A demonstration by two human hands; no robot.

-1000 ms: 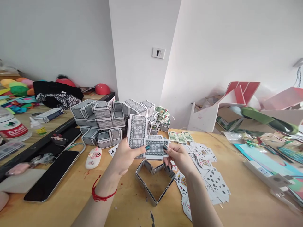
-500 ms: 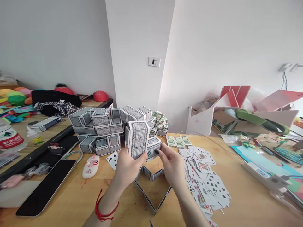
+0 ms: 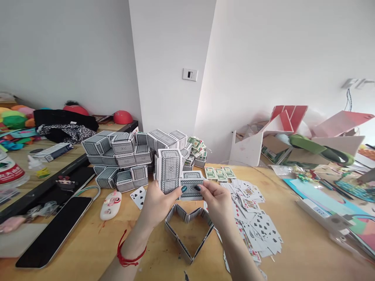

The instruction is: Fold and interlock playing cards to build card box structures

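Both my hands hold one block folded from grey-patterned playing cards (image 3: 170, 166) above the table. It has a tall part on the left and a lower part on the right. My left hand (image 3: 158, 201) is closed on the tall part, its thumb across the front. My right hand (image 3: 216, 197) pinches the right end of the lower part, thumb in front; its other fingers are partly hidden. Below lies a heart-shaped frame of folded cards (image 3: 178, 242). Behind the block stand stacked grey card blocks (image 3: 125, 146).
Loose playing cards (image 3: 254, 226) spread on the right, with small green card pieces (image 3: 219, 173) behind them. A computer mouse (image 3: 110, 205), a five of spades (image 3: 137, 197) and a black phone-like slab (image 3: 55, 230) lie left. A power strip (image 3: 322, 218) sits far right.
My right hand has shifted slightly right, and the lower part of the card block has turned to face me more squarely. My left hand keeps its hold.
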